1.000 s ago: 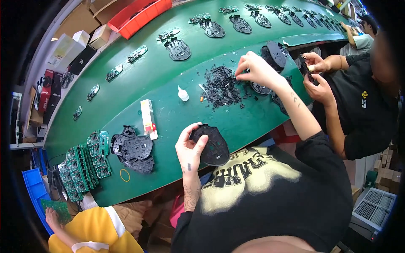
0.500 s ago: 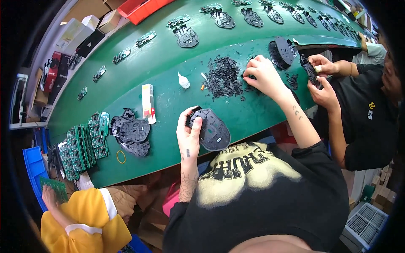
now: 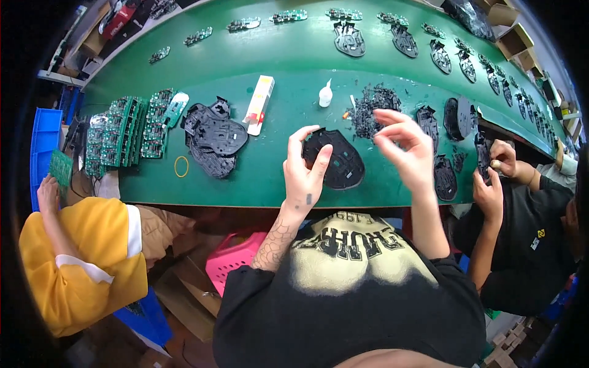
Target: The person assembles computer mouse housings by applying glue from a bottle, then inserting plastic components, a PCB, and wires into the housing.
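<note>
My left hand grips a black computer-mouse bottom shell by its left edge, thumb over the inner face, above the table's front edge. To its right my right hand is raised, thumb and index fingertips drawn close together. Anything between those fingertips is too small to make out. Just behind that hand lies a heap of small black plastic parts, partly covered by the fingers. A white squeeze bottle stands left of the heap, with a small orange piece between them.
Left on the green table are stacked black shells, green circuit boards, a white box and a yellow ring. More shells lie right. Co-workers sit on both sides; the right one's hands hold a black part.
My right hand has lifted off the heap of parts and come nearer the shell. My left hand still holds the shell, now turned flatter. The whole view has swung to the right.
</note>
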